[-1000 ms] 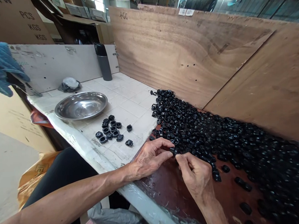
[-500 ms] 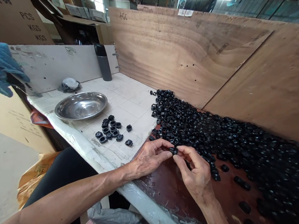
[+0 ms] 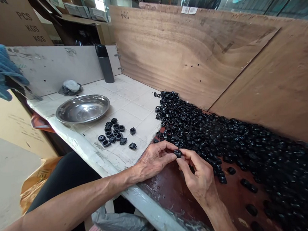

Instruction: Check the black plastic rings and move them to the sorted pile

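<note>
Between my two hands is a small black plastic part (image 3: 178,153), held over the front edge of the reddish-brown surface (image 3: 169,189). The fingertips of my left hand (image 3: 155,160) pinch it from the left. From the right, the thumb and fingers of my right hand (image 3: 200,173) close on the same part. Behind and to the right of my hands spreads a large heap of similar black parts (image 3: 235,143). Several more black parts (image 3: 116,132) lie loosely grouped on the white tiled tabletop (image 3: 136,107), left of my hands.
A shallow metal bowl (image 3: 83,109) rests on the tabletop at the left. Behind it are a plastic-wrapped bundle (image 3: 71,87) and a dark grey bottle (image 3: 105,65). Plywood boards (image 3: 187,50) wall the back. A blue cloth (image 3: 6,70) hangs at the far left.
The fingers of both hands have shifted slightly around the black part, which shows a little more of its side. The whole view has moved slightly.
</note>
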`<state>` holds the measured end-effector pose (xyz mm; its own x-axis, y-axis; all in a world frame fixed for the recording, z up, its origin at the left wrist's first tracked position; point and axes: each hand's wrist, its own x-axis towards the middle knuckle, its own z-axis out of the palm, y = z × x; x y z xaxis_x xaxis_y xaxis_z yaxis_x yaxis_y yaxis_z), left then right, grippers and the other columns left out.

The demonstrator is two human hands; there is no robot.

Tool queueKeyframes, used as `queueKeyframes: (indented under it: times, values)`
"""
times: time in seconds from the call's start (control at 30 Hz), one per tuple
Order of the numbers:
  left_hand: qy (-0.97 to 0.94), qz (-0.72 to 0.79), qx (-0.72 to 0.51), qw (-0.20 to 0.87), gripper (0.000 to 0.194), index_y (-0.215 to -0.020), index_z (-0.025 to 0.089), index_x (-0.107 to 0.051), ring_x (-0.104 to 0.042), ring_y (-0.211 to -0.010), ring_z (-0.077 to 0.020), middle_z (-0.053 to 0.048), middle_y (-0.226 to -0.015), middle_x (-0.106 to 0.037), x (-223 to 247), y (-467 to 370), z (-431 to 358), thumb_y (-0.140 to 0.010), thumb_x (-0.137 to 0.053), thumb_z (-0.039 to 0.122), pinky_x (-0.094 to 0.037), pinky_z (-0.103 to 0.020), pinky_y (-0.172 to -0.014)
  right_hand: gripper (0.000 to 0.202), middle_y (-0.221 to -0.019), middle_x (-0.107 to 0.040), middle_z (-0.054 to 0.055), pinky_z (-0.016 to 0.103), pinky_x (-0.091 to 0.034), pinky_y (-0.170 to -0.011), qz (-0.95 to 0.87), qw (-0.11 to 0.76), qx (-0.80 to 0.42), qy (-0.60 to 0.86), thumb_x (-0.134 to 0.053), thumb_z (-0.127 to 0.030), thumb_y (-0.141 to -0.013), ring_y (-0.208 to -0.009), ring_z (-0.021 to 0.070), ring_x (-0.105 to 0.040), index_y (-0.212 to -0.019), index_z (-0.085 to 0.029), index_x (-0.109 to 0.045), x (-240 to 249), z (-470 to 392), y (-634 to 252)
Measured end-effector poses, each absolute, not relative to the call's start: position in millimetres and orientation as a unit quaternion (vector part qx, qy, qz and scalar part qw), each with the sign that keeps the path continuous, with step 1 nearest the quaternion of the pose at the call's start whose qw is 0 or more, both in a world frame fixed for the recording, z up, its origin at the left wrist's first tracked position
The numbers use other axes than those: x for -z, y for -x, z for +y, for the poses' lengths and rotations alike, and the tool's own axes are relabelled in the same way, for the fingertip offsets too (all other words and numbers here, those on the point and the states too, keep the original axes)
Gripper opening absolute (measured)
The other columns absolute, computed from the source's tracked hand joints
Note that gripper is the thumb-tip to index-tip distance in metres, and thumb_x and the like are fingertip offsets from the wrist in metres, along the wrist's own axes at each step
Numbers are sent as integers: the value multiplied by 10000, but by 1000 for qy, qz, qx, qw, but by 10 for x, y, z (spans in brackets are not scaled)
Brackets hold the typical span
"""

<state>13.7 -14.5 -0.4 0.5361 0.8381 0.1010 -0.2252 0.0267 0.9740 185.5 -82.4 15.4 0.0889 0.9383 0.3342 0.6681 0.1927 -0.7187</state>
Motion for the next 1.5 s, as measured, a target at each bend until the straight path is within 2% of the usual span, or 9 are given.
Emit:
queueKeyframes:
  times: [0.1,0.23,0.37,0.5,0.6,0.8,1.07,1.3,1.5]
  values:
    - [-583,281,-396,652,308,-1080,139,-703,-695,-969,-213,-97,-1072,-738,-16,-132,-146,-862,-740,353,-551,-363,-935,333,-614,-615,-9,235,-463,-553,-647,388,-146,641,-573,-426,-1000,-533,129,-552,-770,-204,-666,-153,-830,-1867]
    - [-578,275,-395,659,291,-1075,140,-699,-698,-948,-211,-95,-1058,-740,-31,-131,-143,-868,-726,343,-556,-366,-912,207,-824,-721,33,253,-539,-666,-663,419,-161,599,-594,-374,-987,-694,164,-673,-1048,-196,-681,-170,-831,-1857]
    - [-576,279,-387,664,293,-1073,141,-700,-702,-954,-212,-90,-1043,-744,-29,-129,-138,-859,-738,337,-557,-364,-913,193,-650,-664,-13,247,-515,-583,-647,410,-172,620,-577,-369,-1001,-568,150,-639,-949,-212,-675,-172,-827,-1848]
    - [-576,279,-382,666,290,-1102,142,-697,-713,-961,-219,-96,-1056,-753,-20,-115,-138,-875,-726,319,-565,-369,-913,201,-851,-734,39,274,-557,-711,-652,432,-159,603,-638,-371,-962,-738,180,-704,-1071,-205,-670,-178,-835,-1843]
    - [-607,269,-381,643,253,-1095,149,-710,-710,-975,-218,-94,-1089,-745,-23,-108,-147,-897,-707,306,-567,-364,-917,222,-664,-677,-2,254,-530,-626,-608,407,-208,649,-582,-408,-1000,-619,162,-676,-933,-215,-670,-185,-845,-1838]
    - [-579,282,-369,670,275,-1121,113,-679,-726,-937,-220,-109,-1041,-758,-50,-103,-139,-896,-695,271,-585,-370,-886,182,-890,-710,31,271,-556,-709,-635,441,-211,598,-637,-349,-959,-733,164,-689,-1070,-211,-680,-178,-840,-1824]
    - [-767,237,-425,419,186,-1093,169,-709,-675,-1142,-224,-100,-1169,-728,63,-87,-148,-934,-617,200,-534,-383,-1031,350,-612,-610,-24,252,-479,-544,-442,471,-466,605,-633,-487,-942,-487,118,-560,-764,-187,-608,-121,-782,-1750]
    - [-611,327,-354,628,280,-1098,134,-697,-735,-930,-211,-87,-1044,-768,-68,-16,-235,-907,-697,339,-594,-352,-879,183,-828,-669,14,268,-516,-660,-617,450,-268,588,-625,-369,-954,-668,156,-646,-1034,-206,-652,-101,-825,-1759]
    - [-772,301,-403,390,222,-1171,176,-654,-695,-1089,-211,-95,-1155,-729,39,94,-302,-960,-589,201,-561,-387,-981,202,-635,-631,-29,271,-497,-628,-504,463,-442,580,-625,-402,-939,-590,160,-614,-962,-201,-632,-77,-831,-1628]
